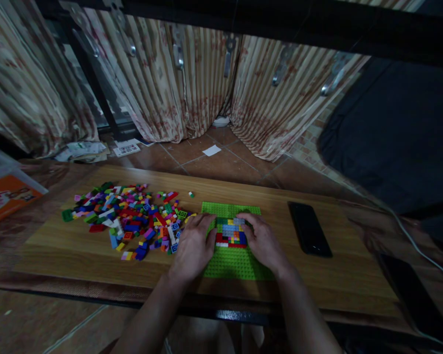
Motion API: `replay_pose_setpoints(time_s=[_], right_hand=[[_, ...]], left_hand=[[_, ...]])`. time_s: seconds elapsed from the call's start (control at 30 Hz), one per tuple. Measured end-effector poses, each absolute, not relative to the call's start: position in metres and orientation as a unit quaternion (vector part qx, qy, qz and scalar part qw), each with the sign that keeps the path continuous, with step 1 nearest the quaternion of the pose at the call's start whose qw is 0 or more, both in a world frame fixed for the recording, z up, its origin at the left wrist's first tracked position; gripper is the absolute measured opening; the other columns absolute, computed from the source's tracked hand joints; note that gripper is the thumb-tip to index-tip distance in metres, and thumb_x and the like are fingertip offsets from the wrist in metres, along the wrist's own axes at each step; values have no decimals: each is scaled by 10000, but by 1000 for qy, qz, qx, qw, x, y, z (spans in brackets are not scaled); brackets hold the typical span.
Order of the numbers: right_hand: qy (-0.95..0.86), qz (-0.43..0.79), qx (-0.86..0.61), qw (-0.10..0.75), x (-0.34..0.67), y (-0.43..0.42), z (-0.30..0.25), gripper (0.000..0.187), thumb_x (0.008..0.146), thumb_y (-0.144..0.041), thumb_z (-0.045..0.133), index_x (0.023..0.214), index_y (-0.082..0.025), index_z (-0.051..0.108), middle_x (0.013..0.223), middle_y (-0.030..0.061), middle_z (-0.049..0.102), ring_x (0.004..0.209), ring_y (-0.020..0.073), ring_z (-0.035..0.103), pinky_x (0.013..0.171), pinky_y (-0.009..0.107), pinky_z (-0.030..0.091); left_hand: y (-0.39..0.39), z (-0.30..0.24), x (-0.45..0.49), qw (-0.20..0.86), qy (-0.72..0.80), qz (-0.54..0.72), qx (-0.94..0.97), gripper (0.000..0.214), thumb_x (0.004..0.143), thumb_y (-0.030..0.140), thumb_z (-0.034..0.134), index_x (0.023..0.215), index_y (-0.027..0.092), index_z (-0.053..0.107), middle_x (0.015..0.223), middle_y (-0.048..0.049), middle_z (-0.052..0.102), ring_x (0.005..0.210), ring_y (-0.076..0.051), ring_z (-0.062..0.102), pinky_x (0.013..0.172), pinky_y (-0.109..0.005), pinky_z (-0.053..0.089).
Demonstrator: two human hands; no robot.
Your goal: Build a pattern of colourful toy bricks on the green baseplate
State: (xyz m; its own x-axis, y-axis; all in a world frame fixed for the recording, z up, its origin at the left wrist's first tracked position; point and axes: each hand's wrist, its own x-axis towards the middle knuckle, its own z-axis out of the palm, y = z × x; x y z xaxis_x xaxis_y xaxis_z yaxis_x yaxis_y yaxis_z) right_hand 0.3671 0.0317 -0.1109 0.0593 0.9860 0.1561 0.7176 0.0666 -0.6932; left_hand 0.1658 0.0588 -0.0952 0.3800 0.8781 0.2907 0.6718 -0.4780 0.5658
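A green baseplate (232,265) lies flat on the wooden table (339,285). A small block of coloured bricks (230,235) is built near its middle. My left hand (194,246) rests on the plate's left edge, fingers together and bent toward the block. My right hand (262,241) rests on the plate's right side, fingertips touching the top right of the block. Whether either hand pinches a brick is hidden. A pile of loose coloured bricks (129,219) spreads out to the left of my left hand.
A black phone (309,228) lies face up to the right of the plate. An orange box (5,196) sits at the far left. A single green brick (191,194) lies behind the plate. Curtains (192,83) hang beyond the table over a tiled floor.
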Motion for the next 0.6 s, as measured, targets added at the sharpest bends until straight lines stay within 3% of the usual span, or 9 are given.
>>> replay_pose_setpoints(time_s=[0.6], right_hand=[[-622,208,-652,380,375,41,-111,206,873,-229,495,975,-224,675,1042,58,668,1013,198,586,942,369,440]], left_hand=[[76,-95,213,197,444,267,832,291,915,172,435,1122,198,638,1084,-42,676,1034,-208,574,972,-379,443]])
